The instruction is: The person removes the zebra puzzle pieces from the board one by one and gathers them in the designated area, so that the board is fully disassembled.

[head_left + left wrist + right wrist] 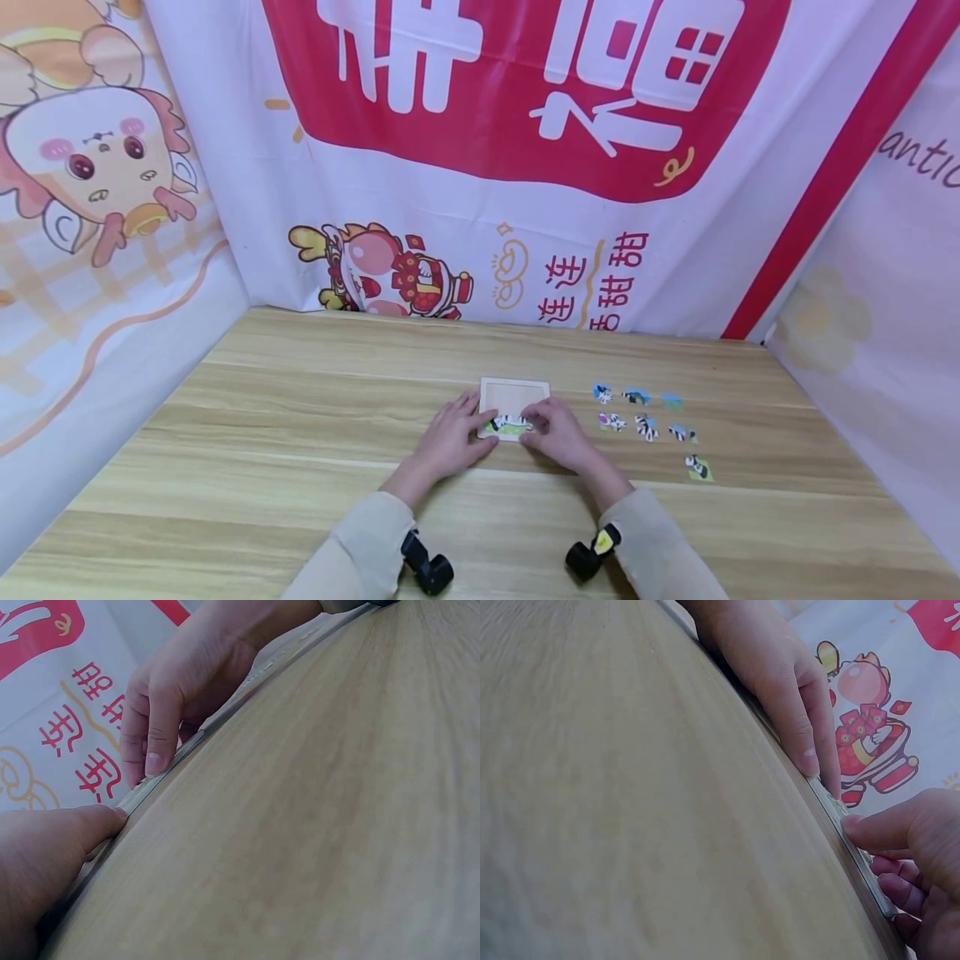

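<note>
A small wooden puzzle tray (514,382) with a pale raised rim lies on the table. Along its near side sits a strip of green, black and white puzzle pieces (508,423). My left hand (454,433) holds the tray by its left side, thumb at the near edge and forefinger reaching over the rim. At the tray's right end, my right hand (558,435) bends its thumb and fingers over a puzzle piece at the end of the strip, mostly hidden under the fingertips. In the left wrist view, the right thumb (159,742) points down at the tray's edge.
Several loose picture puzzle pieces (645,427) lie in rough rows to the right of the tray, one (698,467) nearer the front. The wood-grain table (300,433) reaches back to a printed cloth (465,167), with more cloth at both sides.
</note>
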{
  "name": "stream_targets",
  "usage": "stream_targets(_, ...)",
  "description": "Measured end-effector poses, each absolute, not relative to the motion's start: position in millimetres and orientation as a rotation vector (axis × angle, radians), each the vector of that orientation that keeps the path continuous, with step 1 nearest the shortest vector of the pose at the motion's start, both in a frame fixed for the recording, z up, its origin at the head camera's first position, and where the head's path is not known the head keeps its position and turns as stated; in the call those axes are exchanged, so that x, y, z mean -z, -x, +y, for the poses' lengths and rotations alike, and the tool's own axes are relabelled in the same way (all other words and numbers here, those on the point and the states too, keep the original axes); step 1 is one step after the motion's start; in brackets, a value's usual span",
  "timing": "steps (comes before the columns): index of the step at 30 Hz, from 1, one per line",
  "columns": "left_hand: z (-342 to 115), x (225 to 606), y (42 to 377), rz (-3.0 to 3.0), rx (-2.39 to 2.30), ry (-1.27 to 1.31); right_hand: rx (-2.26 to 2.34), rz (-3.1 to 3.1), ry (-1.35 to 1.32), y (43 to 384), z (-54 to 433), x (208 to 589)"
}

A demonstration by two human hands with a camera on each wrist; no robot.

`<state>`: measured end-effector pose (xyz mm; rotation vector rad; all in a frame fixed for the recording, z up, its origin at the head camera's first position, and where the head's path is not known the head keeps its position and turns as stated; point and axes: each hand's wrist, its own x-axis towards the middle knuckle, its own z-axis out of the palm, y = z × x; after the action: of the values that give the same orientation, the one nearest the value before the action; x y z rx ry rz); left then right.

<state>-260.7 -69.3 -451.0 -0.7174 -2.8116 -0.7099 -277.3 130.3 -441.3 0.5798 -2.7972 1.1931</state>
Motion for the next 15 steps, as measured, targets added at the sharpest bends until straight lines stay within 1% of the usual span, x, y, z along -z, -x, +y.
stream_targets(7, -68.9, 450.8, 260.9, -2.805, 0.721, 0.706, -1.28, -2.783, -0.571, 278.1, 128.3, 441.0)
stream_targets(15, -69.0, 450.9, 262.4, -2.804, 0.704, 0.709, -1.351, -2.814, -0.501, 277.1, 126.9, 439.4)
